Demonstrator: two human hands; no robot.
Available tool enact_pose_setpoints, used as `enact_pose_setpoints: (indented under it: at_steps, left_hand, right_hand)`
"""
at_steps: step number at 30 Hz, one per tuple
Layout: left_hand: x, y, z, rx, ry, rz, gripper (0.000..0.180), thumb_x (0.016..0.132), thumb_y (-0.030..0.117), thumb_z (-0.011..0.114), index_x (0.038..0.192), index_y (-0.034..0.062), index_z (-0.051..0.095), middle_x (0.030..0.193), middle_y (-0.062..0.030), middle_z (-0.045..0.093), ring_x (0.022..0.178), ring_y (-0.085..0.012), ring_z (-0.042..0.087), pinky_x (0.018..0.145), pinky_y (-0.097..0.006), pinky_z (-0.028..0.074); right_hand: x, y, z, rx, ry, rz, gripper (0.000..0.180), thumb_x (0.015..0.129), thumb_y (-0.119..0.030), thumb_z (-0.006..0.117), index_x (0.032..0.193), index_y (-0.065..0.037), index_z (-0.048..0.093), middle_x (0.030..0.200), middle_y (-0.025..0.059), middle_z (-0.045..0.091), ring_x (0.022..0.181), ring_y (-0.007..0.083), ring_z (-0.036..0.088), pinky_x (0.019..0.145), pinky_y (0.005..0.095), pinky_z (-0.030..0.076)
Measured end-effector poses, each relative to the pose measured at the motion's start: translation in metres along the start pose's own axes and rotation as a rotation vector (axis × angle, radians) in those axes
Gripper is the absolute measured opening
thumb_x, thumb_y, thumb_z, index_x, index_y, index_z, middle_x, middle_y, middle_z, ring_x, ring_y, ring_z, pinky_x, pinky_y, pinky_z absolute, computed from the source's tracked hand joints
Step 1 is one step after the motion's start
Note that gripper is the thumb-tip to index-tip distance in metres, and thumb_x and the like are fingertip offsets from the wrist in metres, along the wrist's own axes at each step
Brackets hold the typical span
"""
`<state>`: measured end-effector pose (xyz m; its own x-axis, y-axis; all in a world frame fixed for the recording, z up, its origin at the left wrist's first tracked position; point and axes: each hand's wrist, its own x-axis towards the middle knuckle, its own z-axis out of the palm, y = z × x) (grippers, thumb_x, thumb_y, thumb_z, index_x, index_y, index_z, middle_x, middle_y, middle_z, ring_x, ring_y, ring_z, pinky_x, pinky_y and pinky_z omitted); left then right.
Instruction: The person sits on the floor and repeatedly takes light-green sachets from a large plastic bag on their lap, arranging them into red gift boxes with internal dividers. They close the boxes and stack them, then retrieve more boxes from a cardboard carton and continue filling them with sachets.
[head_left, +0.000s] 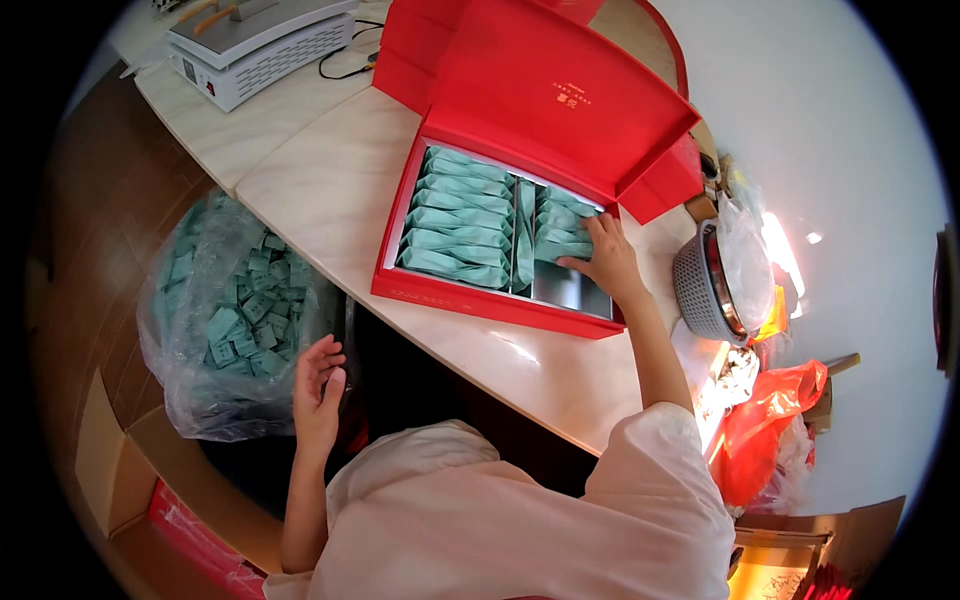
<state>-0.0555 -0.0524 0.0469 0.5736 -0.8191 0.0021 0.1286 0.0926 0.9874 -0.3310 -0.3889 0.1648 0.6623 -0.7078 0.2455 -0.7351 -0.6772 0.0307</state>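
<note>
A red gift box (398, 284) lies open on the table with its lid tilted back. Pale green packets (455, 222) fill its left compartment in a stacked row, and one packet stands upright along the divider. My right hand (612, 262) reaches into the right compartment, its thumb and fingers around the right end of the nearest green packet (562, 246) there. Bare silvery lining shows in front of that packet. My left hand (320, 390) hovers beside a large clear plastic bag (205, 400) of small green packets (262, 315), fingers loosely curled but apart, holding nothing.
More red boxes (410, 60) stand behind the open lid. A white appliance (262, 55) with a cable sits at the far left of the table (310, 180). A grey basket (700, 290) and a red plastic bag (765, 430) are at the right. Cardboard boxes (200, 480) flank me below.
</note>
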Motion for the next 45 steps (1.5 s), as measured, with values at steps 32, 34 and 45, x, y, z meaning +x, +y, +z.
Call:
enact_pose_setpoints:
  at_steps: [32, 34, 45]
  left_hand:
    - [-0.016, -0.089, -0.113, -0.198, 0.452, -0.312, 0.025, 0.096, 0.014, 0.051, 0.118, 0.0036, 0.054, 0.104, -0.0074, 0.061, 0.092, -0.0133, 0.058, 0.086, -0.026, 0.044]
    - [-0.025, -0.114, -0.131, -0.203, 0.504, -0.309, 0.025, 0.096, 0.015, 0.051, 0.118, 0.0037, 0.055, 0.103, -0.0070, 0.061, 0.092, -0.0129, 0.057, 0.085, -0.025, 0.044]
    - [-0.021, -0.146, -0.189, -0.408, 0.614, -0.410, 0.031, 0.095, 0.014, 0.054, 0.124, 0.0055, 0.050, 0.106, -0.0048, 0.057, 0.093, -0.0118, 0.053, 0.083, -0.025, 0.042]
  right_hand:
    - [0.000, -0.381, 0.093, 0.980, 0.046, -0.650, 0.018, 0.078, 0.003, 0.060, 0.095, -0.002, 0.062, 0.084, 0.0100, 0.062, 0.077, 0.0271, 0.060, 0.072, 0.0353, 0.048]
    - [0.010, -0.410, 0.174, 1.087, -0.199, -0.316, 0.013, 0.085, -0.001, 0.057, 0.097, -0.002, 0.062, 0.086, 0.0105, 0.063, 0.076, 0.0215, 0.060, 0.070, 0.0291, 0.048]
    - [0.190, -0.459, 0.402, 0.357, -0.307, -0.189, 0.099, 0.068, -0.043, 0.076, 0.141, 0.001, 0.027, 0.137, 0.0360, 0.030, 0.127, 0.0495, 0.029, 0.106, 0.0570, 0.024]
